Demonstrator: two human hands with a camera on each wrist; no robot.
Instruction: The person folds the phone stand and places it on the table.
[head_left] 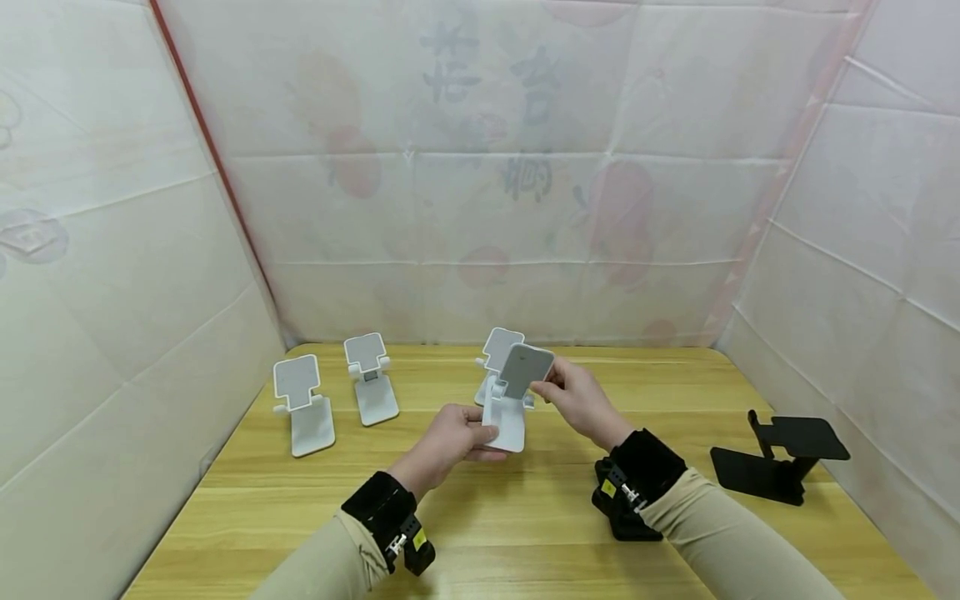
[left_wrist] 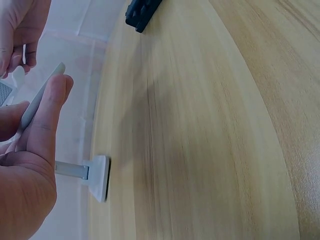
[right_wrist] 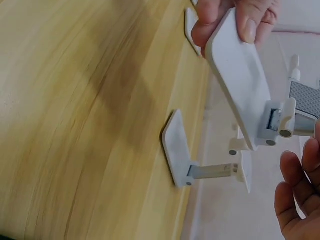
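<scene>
A white folding phone stand (head_left: 510, 400) is held above the middle of the wooden table (head_left: 525, 533), lifted clear of the surface, so that its hinge can be worked from both ends, it seems. Its base plate is gripped by the left hand (head_left: 450, 442): the thumb is laid on the near face and the fingers (left_wrist: 50, 120) are curled behind, the plate edge sandwiched between them. The upper backrest plate is pinched at its right edge by the right hand (head_left: 577, 400), fingertips in front and thumb behind. The hinged neck thus lies between the two hands, untouched by either.

Three more white stands (head_left: 303, 404) are seen standing open on the far side of the table. A black stand (head_left: 780, 458) is placed at the right, well apart.
</scene>
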